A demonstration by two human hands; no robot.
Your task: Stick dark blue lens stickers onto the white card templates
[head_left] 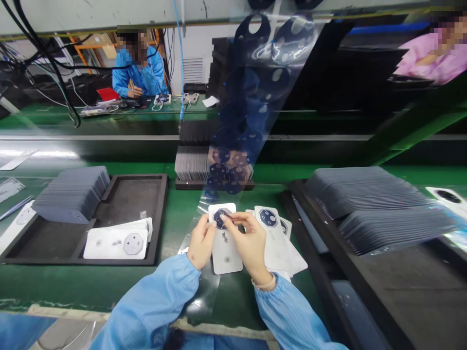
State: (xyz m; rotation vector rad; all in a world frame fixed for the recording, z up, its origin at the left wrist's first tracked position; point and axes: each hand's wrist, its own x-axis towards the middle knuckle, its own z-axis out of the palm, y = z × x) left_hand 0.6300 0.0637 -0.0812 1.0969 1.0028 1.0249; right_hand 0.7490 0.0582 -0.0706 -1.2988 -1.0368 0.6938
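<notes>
Near the front edge of the green worktable, two light blue sleeves reach forward, and the bare hands meet over a white phone-back panel. This panel lies lengthwise, at the middle of the table, with a dark round camera film at its far end. The left hand is partly curled, its thumb and fingers touching the left edge of the panel; whether it really grips, I cannot tell. The right hand has its thumb and forefinger brought together on the film, pinching its right side, while the other fingers are bent.

Just beside the right hand, some overlapping white panels lie fanned out, the top one bearing a dark round camera area. On the left, a black tray holds more white panels at the front and a leaning row of grey-blue panels behind. On the right, another black tray carries two similar rows.

Farther away, thin sheets stand in a rack, partly behind a hanging transparent strip with dark round pieces. Across the line, a co-worker in blue sits at the left, and a pink sleeve appears at the right.
</notes>
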